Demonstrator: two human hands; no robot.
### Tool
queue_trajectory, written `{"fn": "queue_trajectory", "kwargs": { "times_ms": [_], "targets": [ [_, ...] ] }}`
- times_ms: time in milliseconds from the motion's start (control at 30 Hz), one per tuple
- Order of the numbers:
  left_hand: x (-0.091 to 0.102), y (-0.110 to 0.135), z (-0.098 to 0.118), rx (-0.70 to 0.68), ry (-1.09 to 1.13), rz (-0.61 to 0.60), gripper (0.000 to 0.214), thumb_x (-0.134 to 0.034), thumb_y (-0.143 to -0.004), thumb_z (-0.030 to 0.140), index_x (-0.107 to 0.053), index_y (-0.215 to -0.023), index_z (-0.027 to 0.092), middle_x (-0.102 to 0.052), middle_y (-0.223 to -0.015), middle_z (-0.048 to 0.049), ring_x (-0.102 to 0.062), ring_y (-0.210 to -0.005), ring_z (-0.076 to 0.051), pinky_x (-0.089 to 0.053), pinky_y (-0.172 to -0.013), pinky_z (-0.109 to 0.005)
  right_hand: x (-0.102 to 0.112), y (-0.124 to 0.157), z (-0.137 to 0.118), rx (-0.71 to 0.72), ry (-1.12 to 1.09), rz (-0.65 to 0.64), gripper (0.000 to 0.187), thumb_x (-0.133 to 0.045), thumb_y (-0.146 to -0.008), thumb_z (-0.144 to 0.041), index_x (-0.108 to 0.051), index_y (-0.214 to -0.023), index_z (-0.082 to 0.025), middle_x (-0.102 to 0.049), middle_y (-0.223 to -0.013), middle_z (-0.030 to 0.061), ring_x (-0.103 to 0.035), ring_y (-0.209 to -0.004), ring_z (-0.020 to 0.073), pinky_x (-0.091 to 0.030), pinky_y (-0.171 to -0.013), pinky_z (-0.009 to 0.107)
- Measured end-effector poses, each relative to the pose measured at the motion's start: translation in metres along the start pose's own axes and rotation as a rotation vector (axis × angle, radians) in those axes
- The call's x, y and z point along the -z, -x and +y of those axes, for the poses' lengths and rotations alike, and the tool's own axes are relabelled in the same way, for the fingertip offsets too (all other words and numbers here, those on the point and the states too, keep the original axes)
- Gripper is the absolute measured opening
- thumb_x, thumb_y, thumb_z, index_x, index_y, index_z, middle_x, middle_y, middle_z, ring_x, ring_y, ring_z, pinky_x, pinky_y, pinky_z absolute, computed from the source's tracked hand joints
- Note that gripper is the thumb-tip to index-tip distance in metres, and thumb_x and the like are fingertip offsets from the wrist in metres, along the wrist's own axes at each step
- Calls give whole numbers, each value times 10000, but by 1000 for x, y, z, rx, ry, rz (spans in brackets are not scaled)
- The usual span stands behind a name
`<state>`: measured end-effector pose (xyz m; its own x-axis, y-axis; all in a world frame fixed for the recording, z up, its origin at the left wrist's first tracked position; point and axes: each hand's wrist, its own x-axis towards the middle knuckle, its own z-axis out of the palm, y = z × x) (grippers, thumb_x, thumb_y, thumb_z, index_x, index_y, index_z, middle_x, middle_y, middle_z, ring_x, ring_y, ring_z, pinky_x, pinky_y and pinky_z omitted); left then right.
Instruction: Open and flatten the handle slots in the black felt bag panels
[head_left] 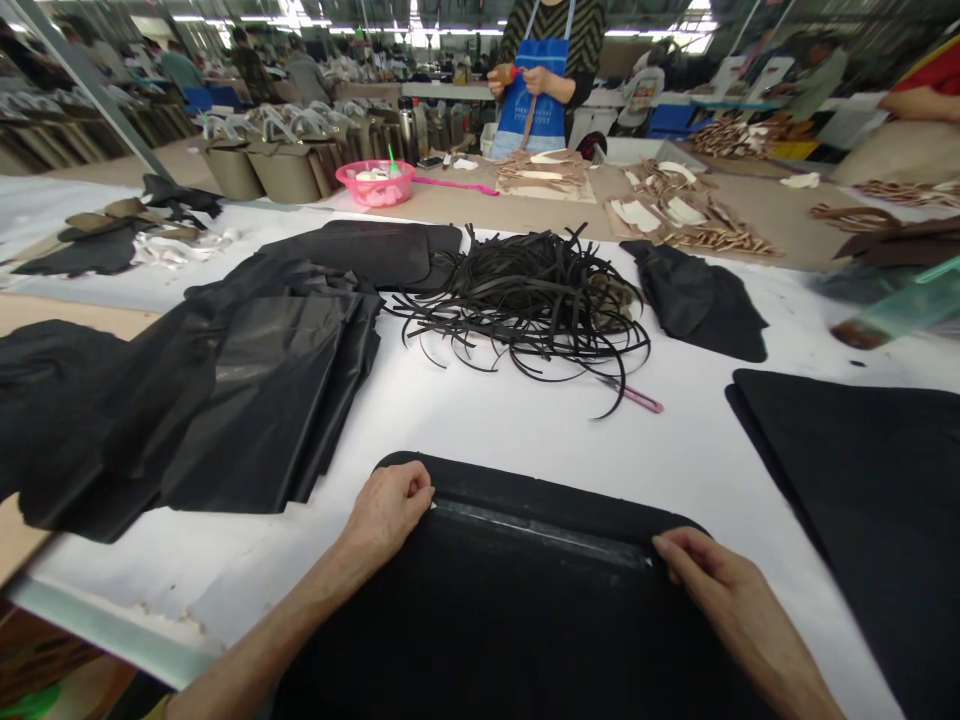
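Observation:
A black sheet panel with rounded far corners lies in front of me. Across it, near its far edge, runs a narrow shiny strip with a pale line along part of it. My left hand is closed at the strip's left end, fingertips pinched together over the panel. At the right end, my right hand has thumb and fingers pinched close to the panel's right corner. What either pinch holds is too small to make out. Small white bits show beside both sets of fingertips.
Beyond the panel lie a heap of thin black strips and a pink-handled cutter. Black sheets are piled left, more black panels right. Further back are a pink basin and a person in a blue apron.

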<state>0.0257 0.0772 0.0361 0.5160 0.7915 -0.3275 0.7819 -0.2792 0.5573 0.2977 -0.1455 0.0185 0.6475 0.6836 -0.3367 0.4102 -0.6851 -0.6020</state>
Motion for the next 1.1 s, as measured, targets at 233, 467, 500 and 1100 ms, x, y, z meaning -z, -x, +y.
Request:
{"fn": "queue_trajectory", "kwargs": {
  "times_ms": [233,467,500,1100],
  "targets": [
    [-5,0,-7,-33,-129,-2,128,-430,-784,210,-453,-658,216,-500,-554,45,-473,-565,-138,-259,-541,-257,1,3,-5,13,-39,10,349,-428,-806,-511,-513,-648,-212,-438,-553,-41,-417,-556,141,-318,-512,246],
    [-8,9,1,-125,-326,54,102,-390,-854,188,-487,-859,222,-568,-752,11,-528,-663,-174,-304,-566,-279,-5,8,-4,-38,45,55,323,-405,-821,-488,-498,-668,-219,-440,-568,-45,-423,-569,141,-294,-521,255],
    [-10,10,2,-193,-374,73,155,-369,-858,150,-504,-901,213,-581,-840,-10,-546,-727,-182,-345,-600,-286,-6,8,-5,-49,69,63,318,-403,-821,-483,-493,-664,-221,-435,-561,-46,-423,-565,141,-288,-518,256],
    [-36,40,4,-625,-1034,160,747,-408,-690,-111,-402,-1333,269,-574,-1009,-78,-537,-876,-224,-482,-793,-366,-4,10,-16,-69,78,130,222,-423,-816,-333,-498,-647,-211,-485,-568,-44,-463,-582,131,-273,-538,247]
  ]
}}
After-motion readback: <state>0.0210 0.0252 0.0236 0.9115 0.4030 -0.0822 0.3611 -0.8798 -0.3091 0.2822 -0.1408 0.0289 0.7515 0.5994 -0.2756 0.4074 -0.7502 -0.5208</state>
